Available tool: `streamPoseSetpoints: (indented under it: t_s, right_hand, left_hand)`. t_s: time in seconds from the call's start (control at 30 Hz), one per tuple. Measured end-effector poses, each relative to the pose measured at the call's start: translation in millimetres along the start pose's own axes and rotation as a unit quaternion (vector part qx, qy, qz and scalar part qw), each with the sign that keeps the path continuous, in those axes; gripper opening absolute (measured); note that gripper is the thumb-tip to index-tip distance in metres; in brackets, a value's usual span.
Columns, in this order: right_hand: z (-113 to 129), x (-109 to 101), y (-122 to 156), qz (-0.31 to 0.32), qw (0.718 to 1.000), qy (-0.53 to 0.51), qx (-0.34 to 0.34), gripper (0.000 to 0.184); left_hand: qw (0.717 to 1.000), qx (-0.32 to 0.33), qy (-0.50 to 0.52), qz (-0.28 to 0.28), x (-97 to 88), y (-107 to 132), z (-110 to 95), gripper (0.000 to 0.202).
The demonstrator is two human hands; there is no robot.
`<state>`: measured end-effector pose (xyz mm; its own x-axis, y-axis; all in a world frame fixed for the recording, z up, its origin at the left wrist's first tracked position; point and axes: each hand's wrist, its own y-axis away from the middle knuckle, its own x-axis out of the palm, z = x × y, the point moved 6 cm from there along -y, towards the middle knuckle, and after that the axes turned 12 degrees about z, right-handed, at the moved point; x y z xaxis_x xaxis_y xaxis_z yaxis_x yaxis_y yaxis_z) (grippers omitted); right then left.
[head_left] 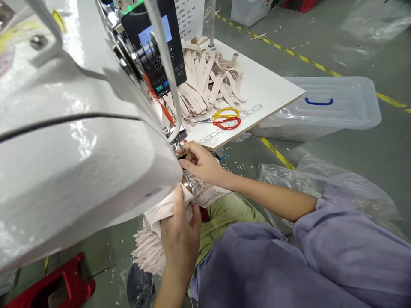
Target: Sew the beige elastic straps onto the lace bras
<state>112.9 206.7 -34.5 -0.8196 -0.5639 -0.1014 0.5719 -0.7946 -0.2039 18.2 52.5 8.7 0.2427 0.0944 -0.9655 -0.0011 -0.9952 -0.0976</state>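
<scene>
A white sewing machine (96, 141) fills the left of the head view. My left hand (180, 237) is closed on beige fabric (163, 209) at the front of the machine's narrow metal-edged arm (187, 182). Close by the needle and presser foot area (176, 145), my right hand (204, 164) has its fingers bent and pressed together; what they pinch is hidden. Patterned lace fabric (198, 184) lies just below that hand, around the arm. A bunch of gathered beige pieces (149, 248) hangs beyond my left hand.
On the white table (266, 81) lie a heap of beige strips (205, 81) and scissors (224, 119) with yellow and red handles. A control panel (156, 47) stands behind. Nearby are a lidded plastic box (330, 102), clear plastic sheeting (337, 179) and a red stool (61, 282).
</scene>
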Motion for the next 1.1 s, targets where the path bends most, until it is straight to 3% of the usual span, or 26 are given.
streamPoseSetpoints:
  t_s: [0.1,0.3,0.53,0.63,0.77,0.87,0.93,0.97,1.03,1.1]
  right_hand:
    - [-5.7,-2.8,8.5,-0.004,1.000,0.000,0.026,0.024]
    - [-7.6,2.3,24.2,0.033,0.997,-0.011,0.063,0.022]
    - [-2.8,7.9,43.5,0.085,0.992,-0.046,0.081,0.031]
    - [8.5,9.5,57.7,0.100,0.993,-0.007,0.062,0.039]
    - [14.3,13.6,85.8,0.125,0.987,-0.018,0.099,0.035]
    - [10.7,9.2,105.5,0.117,0.975,-0.106,0.158,0.037]
    - [7.6,5.2,114.4,0.113,0.960,-0.169,0.193,0.041]
    - [6.9,4.9,117.2,0.124,0.950,-0.199,0.206,0.041]
    - [8.2,8.7,120.3,0.176,0.929,-0.239,0.221,0.041]
    - [13.5,15.1,120.4,0.243,0.917,-0.235,0.212,0.041]
  left_hand:
    - [1.000,0.000,-0.002,0.011,1.7,-1.0,-0.7,0.065]
    - [1.000,0.015,-0.004,-0.026,-2.2,5.8,4.0,0.067]
    - [0.995,-0.079,0.008,-0.057,11.0,16.2,14.7,0.095]
    - [0.997,-0.066,0.005,-0.045,22.5,25.7,-1.4,0.096]
    - [0.999,0.030,0.008,-0.015,37.7,50.6,-42.5,0.094]
    - [0.987,0.046,0.127,0.086,40.9,63.1,-51.5,0.092]
    - [0.959,0.022,0.224,0.172,36.6,64.6,-45.1,0.080]
    - [0.951,0.016,0.248,0.185,29.5,63.0,-40.9,0.067]
    - [0.961,0.027,0.245,0.129,5.7,55.2,-33.2,0.040]
    - [0.976,0.087,0.196,0.033,-18.4,46.8,-34.0,0.032]
